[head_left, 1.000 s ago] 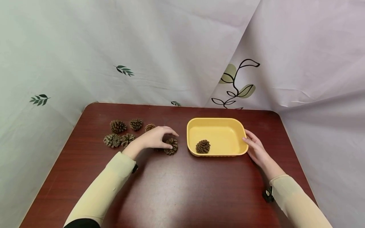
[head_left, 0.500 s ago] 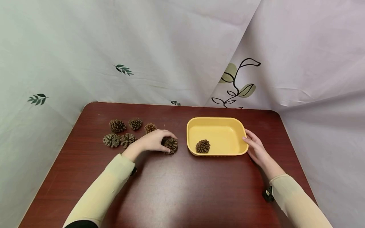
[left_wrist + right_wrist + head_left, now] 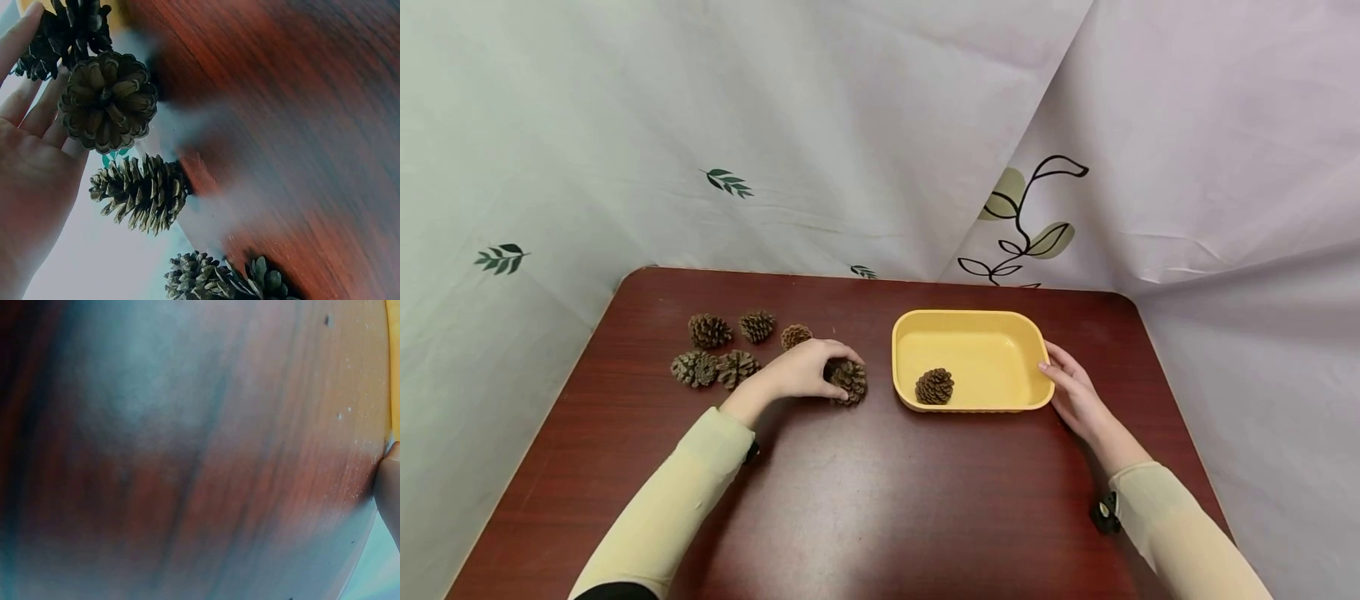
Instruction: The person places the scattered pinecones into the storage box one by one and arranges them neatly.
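Yellow tray [image 3: 992, 358]: rectangular, round-cornered and open-topped, it sat upright on the counter [image 3: 880, 500] — its right end gripped by the right hand [image 3: 1075, 396].
Tray cone [image 3: 935, 387]: brown with spread scales, it lay inside at the near left corner.
Held cone [image 3: 852, 382]: it was partly hidden between the left hand's [image 3: 801, 371] thumb and fingers, left of the tray.
Back cones [image 3: 757, 327]: three stood apart, the rightmost palest.
Front cones [image 3: 695, 369]: two lay side by side, farther left — scales open.
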The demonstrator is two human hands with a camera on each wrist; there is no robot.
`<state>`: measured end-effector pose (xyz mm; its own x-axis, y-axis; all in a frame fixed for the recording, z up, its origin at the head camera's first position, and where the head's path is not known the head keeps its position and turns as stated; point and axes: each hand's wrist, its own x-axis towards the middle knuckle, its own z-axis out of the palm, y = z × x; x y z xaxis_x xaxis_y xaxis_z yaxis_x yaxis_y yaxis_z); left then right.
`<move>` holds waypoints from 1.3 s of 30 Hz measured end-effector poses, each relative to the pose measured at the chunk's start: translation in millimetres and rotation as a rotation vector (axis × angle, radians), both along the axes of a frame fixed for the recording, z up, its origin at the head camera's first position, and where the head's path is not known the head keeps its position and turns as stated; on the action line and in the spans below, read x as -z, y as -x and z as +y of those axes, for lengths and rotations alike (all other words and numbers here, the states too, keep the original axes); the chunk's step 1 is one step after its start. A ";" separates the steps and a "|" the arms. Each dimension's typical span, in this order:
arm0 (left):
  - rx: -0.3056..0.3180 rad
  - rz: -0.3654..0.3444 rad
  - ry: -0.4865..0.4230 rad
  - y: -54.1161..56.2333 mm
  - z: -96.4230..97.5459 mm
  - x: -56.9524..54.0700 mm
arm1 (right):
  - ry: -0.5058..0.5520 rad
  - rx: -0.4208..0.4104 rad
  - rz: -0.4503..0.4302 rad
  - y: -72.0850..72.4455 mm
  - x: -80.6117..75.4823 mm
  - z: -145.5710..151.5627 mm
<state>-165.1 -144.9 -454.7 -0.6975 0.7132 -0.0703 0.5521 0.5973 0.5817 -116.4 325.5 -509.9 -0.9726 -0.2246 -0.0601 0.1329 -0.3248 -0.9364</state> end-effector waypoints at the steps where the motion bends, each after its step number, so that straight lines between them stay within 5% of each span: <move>1: -0.009 0.006 -0.008 0.1 -0.6 0.0 | -0.002 0.000 0.001 -0.1 0.1 0.0; 17: -0.148 0.108 -0.182 4.5 4.7 -21.3 | -0.010 -0.001 -0.006 -0.3 0.7 0.7; 26: -0.108 0.170 -0.287 12.5 31.7 -31.0 | -0.018 0.000 -0.004 -0.1 0.6 0.4; 39: -0.044 0.146 -0.336 23.8 91.6 -40.6 | -0.016 0.007 -0.012 0.2 -0.4 -0.5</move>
